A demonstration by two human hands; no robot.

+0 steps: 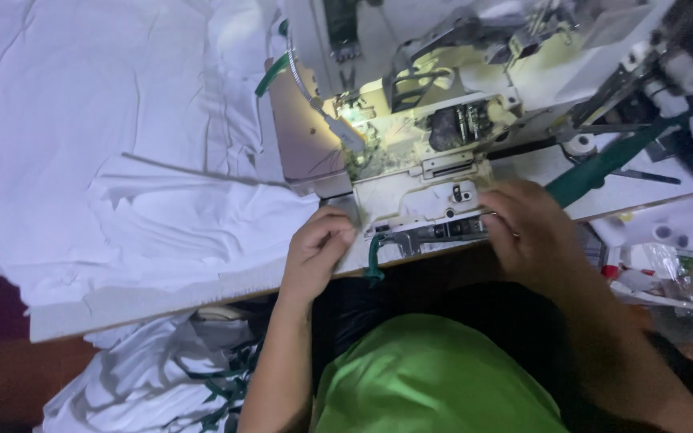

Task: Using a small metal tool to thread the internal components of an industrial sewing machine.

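Nearest the camera, the left hand [314, 252] curls narrow at the desk [162, 301] edge beside a green strip [374, 258]. Right hand [527, 228] pinches the sewing machine [435, 152] front plate; white fabric [122, 144] lies beyond.

A single head-worn view looks steeply down from close above the sewing machine [435, 136], which fills the upper right; the table edge [162, 301] runs below-left of it.
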